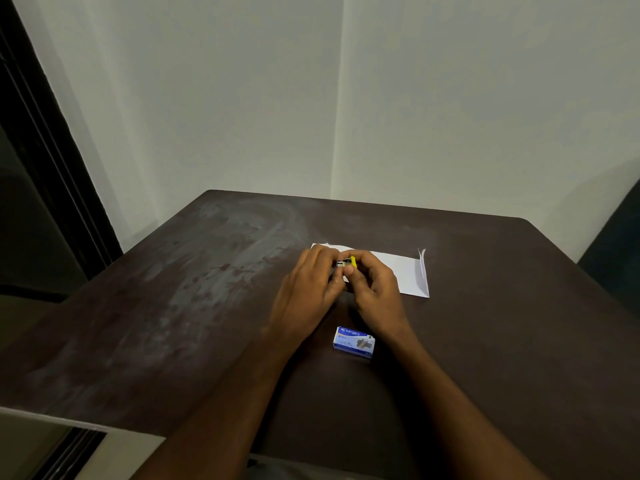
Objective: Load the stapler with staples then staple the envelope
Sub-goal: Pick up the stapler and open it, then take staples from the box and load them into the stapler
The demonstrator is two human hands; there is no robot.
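Above the near end of the envelope [410, 271] on the table [207, 306], the left hand [308, 289] and right hand [375, 287] both grip the small yellow stapler [347, 263], apparently opening it for loading; next comes fetching staples from the staple box [354, 342] lying nearer

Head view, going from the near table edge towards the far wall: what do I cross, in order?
staple box → left hand and right hand side by side, both gripping the stapler → envelope, flap raised at its right end → bare table → wall
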